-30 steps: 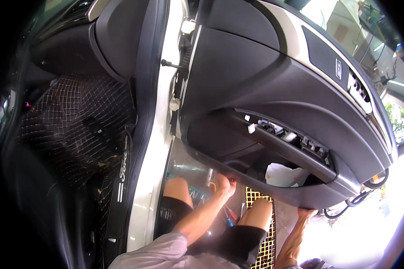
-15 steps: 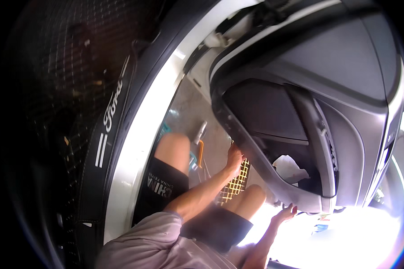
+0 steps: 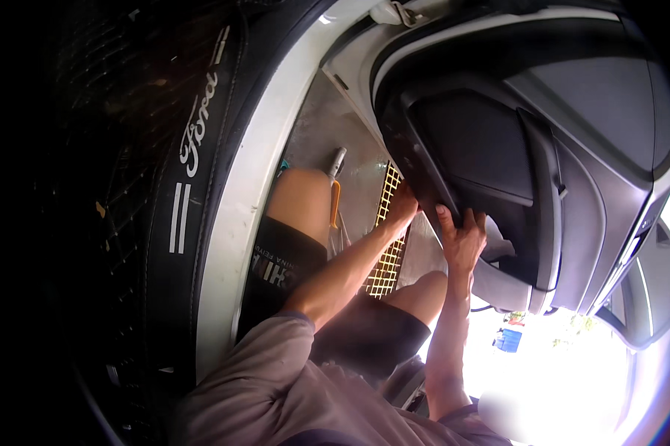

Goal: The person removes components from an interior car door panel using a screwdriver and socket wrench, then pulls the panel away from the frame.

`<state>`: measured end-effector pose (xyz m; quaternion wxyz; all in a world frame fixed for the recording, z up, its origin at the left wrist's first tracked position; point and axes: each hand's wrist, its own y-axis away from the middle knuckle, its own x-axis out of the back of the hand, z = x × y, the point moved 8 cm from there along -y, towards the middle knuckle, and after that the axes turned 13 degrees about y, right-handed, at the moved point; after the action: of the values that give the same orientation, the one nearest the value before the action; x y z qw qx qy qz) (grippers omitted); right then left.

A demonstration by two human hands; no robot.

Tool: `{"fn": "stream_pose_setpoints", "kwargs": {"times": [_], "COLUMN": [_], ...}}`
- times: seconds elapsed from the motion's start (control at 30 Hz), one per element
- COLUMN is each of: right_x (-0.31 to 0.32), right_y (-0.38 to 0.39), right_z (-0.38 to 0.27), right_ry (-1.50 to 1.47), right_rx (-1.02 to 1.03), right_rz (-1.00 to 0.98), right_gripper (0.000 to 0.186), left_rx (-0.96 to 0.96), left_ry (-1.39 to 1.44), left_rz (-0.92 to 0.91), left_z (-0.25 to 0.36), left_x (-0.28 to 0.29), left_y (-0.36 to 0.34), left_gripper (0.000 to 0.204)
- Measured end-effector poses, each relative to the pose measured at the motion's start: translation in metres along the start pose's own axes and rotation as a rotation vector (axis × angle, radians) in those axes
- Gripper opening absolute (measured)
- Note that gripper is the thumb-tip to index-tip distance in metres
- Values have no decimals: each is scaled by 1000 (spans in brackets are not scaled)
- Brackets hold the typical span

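Note:
A dark grey car door panel (image 3: 483,141) fills the right of the view, on an open door. My right hand (image 3: 465,236) grips the rim of its lower pocket, thumb on the outer face and fingers curled over the edge. Beside it, my left hand (image 3: 405,204) reaches to the bottom edge of the panel; its fingers are in shadow and mostly hidden by that edge. Inside the pocket lies a crumpled white piece (image 3: 501,244), cloth or paper, partly covered by my right hand.
On the left runs a white door sill (image 3: 264,149) beside a black quilted floor mat (image 3: 112,193). A yellow grating (image 3: 385,260) is set in the floor below. A tool with an orange handle (image 3: 336,204) lies near my knee. Bright light and a side mirror (image 3: 647,290) are at right.
My right hand has moved up and left from the panel's bottom corner to the pocket rim. My left hand has shifted slightly along the lower edge. The view has shifted.

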<state>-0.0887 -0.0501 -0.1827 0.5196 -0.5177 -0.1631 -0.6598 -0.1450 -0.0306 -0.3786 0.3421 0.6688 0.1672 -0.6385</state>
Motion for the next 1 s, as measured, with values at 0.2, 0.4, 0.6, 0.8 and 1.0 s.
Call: {"fn": "stream_pose_setpoints", "kwargs": {"times": [0.2,0.4,0.6,0.8,1.0], "right_x": [-6,-23,-18,-34,-34], "right_y": [7,-6,-21,-12,-11], "right_z": [17,45,27,39,39], "right_ry": [52,-61,-99,-188,-172], "right_rx": [-160,112,139,97,143], "right_rz": [-245,-375,-568,-579,-534], "right_gripper": [85,76,68,64,50], "left_rx": [74,69,80,46,44], "left_ry": [-53,122,69,108,197], "left_rz": [-11,-23,-62,-65,-77], "left_z": [-8,-12,-16,-15,-25], "left_x": [7,-1,5,1,-4], "left_y": [2,2,0,7,0], "left_gripper": [48,25,32,27,31]}}
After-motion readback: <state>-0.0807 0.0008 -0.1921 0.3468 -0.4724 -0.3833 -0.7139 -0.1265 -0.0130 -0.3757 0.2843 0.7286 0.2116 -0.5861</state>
